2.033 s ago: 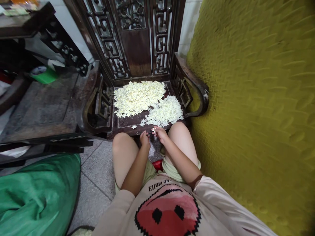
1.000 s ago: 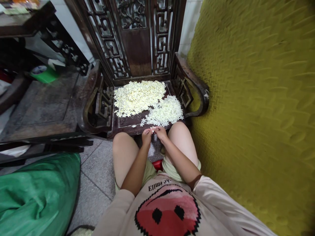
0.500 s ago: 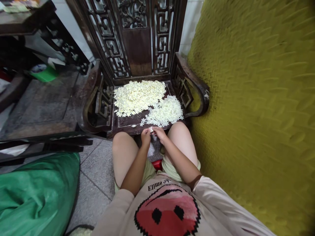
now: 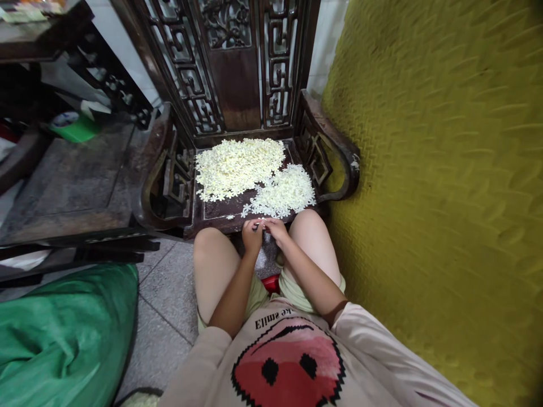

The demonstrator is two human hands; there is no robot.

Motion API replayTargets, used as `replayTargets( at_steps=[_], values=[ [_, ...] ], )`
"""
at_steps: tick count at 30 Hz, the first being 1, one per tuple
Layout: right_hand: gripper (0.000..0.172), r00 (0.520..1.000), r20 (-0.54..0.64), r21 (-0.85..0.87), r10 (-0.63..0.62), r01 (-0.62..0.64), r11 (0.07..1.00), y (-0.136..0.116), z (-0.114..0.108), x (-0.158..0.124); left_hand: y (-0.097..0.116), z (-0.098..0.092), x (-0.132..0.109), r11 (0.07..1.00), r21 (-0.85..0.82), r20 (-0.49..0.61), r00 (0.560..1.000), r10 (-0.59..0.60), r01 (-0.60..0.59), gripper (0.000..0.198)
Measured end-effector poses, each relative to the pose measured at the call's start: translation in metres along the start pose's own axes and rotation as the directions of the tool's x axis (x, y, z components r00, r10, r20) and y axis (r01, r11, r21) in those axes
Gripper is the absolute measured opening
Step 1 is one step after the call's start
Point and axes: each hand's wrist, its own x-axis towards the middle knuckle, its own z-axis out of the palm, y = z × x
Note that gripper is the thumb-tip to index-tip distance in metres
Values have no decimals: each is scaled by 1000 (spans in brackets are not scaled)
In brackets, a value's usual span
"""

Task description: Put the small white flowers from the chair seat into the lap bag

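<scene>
A dark carved wooden chair [image 4: 339, 148] stands in front of me. Its seat bears two heaps of small pale-yellow flower-shaped pieces: a big heap [image 4: 237, 164] at the back left and a smaller heap [image 4: 285, 192] at the front right. My left hand [image 4: 251, 235] and my right hand [image 4: 276, 228] meet at the seat's front edge, between my knees. Their fingertips pinch together on one small pale flower piece [image 4: 262, 223], too small to make out well. A few loose pieces lie on the seat just beyond my fingers.
A yellow-green textured mat [image 4: 441, 186] stands close on the right. A second dark wooden chair [image 4: 72, 181] is on the left, with a green box [image 4: 76, 129] behind it. A green cloth bundle [image 4: 63, 333] lies on the grey tiled floor at lower left.
My left hand has moved up and right to meet my right hand. Both hands now pinch together at the seat's front edge. The heaps have not moved.
</scene>
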Motion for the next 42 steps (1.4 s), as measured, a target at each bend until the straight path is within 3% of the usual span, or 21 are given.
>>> replayTargets(
  at_steps=[3,7,11,15,18,21,28,30,33,36,38,42],
  values=[
    [17,1000,-7,7,-12,12,1000,1,1,1,-1,-2,1,998,55,14,1000,16,-17,5],
    [20,999,2,-30,-37,37,999,1,2,-1,-7,-1,4,998,60,-64,997,33,-29,3],
    [18,990,96,14,100,-101,995,-4,3,-6,-16,3,9,992,-39,-85,989,-123,121,8],
    [10,972,130,125,196,-212,969,-8,0,-4,-19,-3,20,923,-241,-138,930,-339,300,12],
    [8,977,71,168,203,-212,963,-9,-2,-1,-19,-13,30,891,-339,-268,877,-400,303,14],
    [13,981,16,148,192,-192,970,-8,-4,0,-22,-18,39,892,-355,-329,856,-399,279,14],
    [14,975,-76,123,210,-199,972,-9,-4,-2,-28,2,39,818,-342,-187,819,-542,463,21],
    [15,976,-88,119,200,-189,975,-10,-5,-2,-26,5,32,866,-293,-168,870,-463,404,21],
    [19,984,-71,93,165,-158,983,-10,-5,-3,-17,4,19,978,-140,-40,986,-160,153,19],
    [26,994,-9,71,111,-111,991,-8,-4,-4,-8,-1,8,998,56,128,991,34,-41,21],
    [28,994,25,58,102,-104,993,-7,-3,-4,-5,-4,4,989,132,138,989,46,-65,22],
    [29,982,79,61,173,-178,982,-5,-5,-3,-5,-7,4,992,119,139,990,28,-44,21]
  ],
)
